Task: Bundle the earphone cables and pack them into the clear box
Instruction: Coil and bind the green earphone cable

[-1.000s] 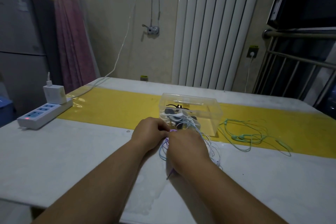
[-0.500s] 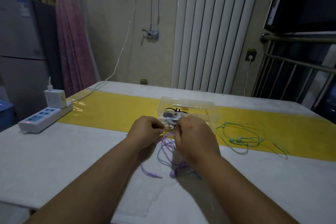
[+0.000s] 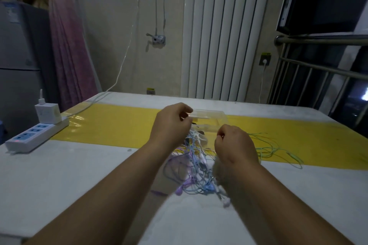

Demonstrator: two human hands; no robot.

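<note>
A tangle of purple and blue earphone cables (image 3: pixel 192 173) hangs between my hands, and its lower loops and earbuds lie on the white table (image 3: pixel 59 185). My left hand (image 3: pixel 171 125) is raised with curled fingers pinching the strands near the top. My right hand (image 3: pixel 236 146), lower and to the right, pinches other strands of the same tangle. Behind my hands the clear box (image 3: pixel 211 117) stands on the yellow strip (image 3: pixel 111 123), partly hidden, with dark and white earphones inside. A green earphone cable (image 3: pixel 276 150) lies loose to the right of the box.
A white power strip (image 3: pixel 35 135) with a charger block (image 3: pixel 47 113) plugged in sits at the table's left edge, and its cord runs up the wall. A radiator and a metal railing stand behind the table.
Both hands have lifted and pulled apart, the left up and back, the right to the right. The purple and blue cables are drawn up off the table and spread between them.
</note>
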